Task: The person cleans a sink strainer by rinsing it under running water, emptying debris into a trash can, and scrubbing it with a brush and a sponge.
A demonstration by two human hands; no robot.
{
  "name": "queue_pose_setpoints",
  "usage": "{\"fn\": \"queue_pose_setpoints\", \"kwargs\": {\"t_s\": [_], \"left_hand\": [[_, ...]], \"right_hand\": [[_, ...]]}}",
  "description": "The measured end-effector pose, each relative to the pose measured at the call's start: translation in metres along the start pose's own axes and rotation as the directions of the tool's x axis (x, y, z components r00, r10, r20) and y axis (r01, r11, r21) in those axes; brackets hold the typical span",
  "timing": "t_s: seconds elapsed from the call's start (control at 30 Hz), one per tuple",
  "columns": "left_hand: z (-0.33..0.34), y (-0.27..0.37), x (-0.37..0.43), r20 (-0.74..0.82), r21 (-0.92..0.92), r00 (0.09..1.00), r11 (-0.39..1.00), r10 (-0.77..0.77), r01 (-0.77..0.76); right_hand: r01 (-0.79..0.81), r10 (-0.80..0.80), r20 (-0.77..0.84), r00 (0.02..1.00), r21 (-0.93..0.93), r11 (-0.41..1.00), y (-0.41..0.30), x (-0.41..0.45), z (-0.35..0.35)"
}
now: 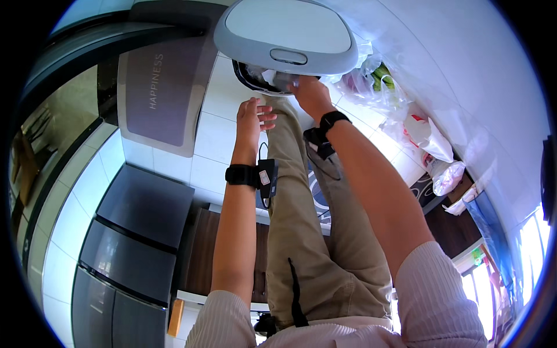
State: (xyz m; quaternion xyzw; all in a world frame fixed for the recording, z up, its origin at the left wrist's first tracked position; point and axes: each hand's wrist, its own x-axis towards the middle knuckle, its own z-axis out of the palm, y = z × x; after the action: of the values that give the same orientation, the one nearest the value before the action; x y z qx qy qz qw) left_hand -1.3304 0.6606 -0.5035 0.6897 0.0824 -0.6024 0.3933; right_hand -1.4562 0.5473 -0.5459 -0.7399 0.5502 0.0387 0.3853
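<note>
A trash bin with a grey-rimmed lid (289,32) stands before me, its dark body lined with a bag and holding some crumpled material (265,76). My right hand (311,93) is at the bin's opening below the lid's front edge, its fingertips near something translucent; whether it grips that is unclear. My left hand (256,115) hangs in the air below and left of the bin, fingers apart and holding nothing. Both wrists wear black straps with small black devices.
A grey floor mat (156,95) bearing a word lies at left. Plastic bags (391,98), one with green vegetables, line the wall at right. A dark refrigerator (135,209) stands lower left. White tiles (217,135) cover the floor.
</note>
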Motion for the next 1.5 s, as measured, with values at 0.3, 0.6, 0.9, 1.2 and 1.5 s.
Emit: {"fn": "queue_pose_setpoints", "kwargs": {"t_s": [0.3, 0.6, 0.9, 1.2, 1.5], "left_hand": [[-0.027, -0.012, -0.016, 0.006, 0.097, 1.000, 0.995, -0.019, 0.018], [-0.029, 0.006, -0.073, 0.232, -0.106, 0.971, 0.991, -0.059, 0.085], [0.044, 0.056, -0.251, 0.486, -0.108, 0.822, 0.954, 0.296, -0.280], [0.105, 0.113, -0.416, 0.648, -0.051, 0.597, 0.810, 0.472, -0.585], [0.128, 0.129, -0.509, 0.871, 0.095, 0.408, 0.720, 0.274, -0.688]], "right_hand": [[0.058, -0.069, 0.207, 0.976, 0.060, 0.997, 0.022, 0.009, 0.007], [0.011, -0.157, 0.332, 0.930, 0.401, 0.916, -0.041, -0.086, -0.073], [0.340, -0.334, -0.074, 0.939, 0.312, 0.887, -0.089, -0.239, -0.242], [0.447, -0.417, -0.160, 0.895, 0.345, 0.826, -0.125, -0.364, -0.382], [0.371, -0.137, -0.502, 0.854, 0.403, 0.836, -0.144, -0.478, -0.396]]}}
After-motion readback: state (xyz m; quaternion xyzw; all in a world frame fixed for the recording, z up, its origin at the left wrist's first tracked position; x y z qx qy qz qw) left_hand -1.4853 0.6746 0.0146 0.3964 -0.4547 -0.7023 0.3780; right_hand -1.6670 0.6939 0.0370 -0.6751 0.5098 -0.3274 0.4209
